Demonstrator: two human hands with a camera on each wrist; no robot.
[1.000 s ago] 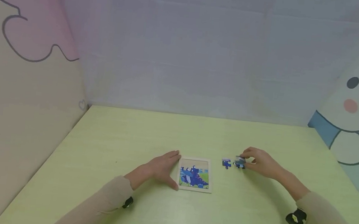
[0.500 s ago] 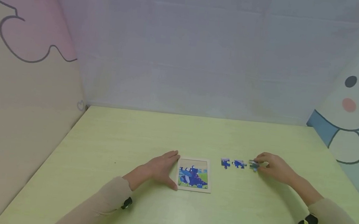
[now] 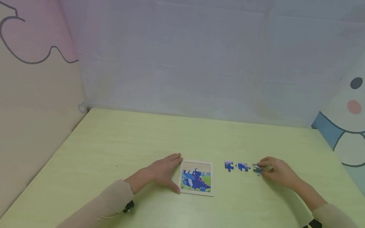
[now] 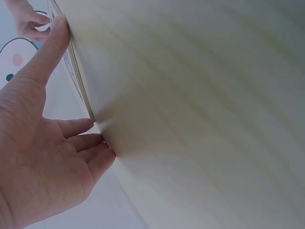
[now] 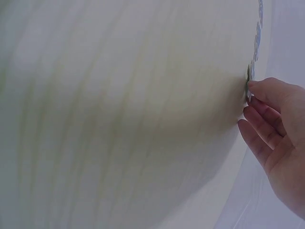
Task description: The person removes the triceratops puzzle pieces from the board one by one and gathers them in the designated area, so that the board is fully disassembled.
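A square puzzle frame point(image 3: 213, 181) with a pale rim lies on the table, its tray partly filled with a blue dinosaur picture. My left hand point(image 3: 163, 171) spans the frame's left side, thumb at the near corner and fingers at the far corner. In the left wrist view, the thumb and index fingertip of the left hand point(image 4: 40, 148) touch the frame's edge. To the right, my right hand point(image 3: 280, 172) pinches a puzzle piece point(image 3: 256, 168) between thumb and index finger, close over the table. The right wrist view shows the right hand point(image 5: 281, 129) with its other fingertips near the surface.
Two loose puzzle pieces, a blue one point(image 3: 229, 165) and another point(image 3: 242, 166), lie in a row between the frame and the right hand. A pale yellow-green table point(image 3: 154, 133) meets a plain backdrop point(image 3: 188, 56) at its far edge. Printed cartoon panels stand at both sides.
The right hand has moved right with a puzzle piece, leaving another piece uncovered in the row; over the last half second it has barely shifted. The left hand stays at the frame.
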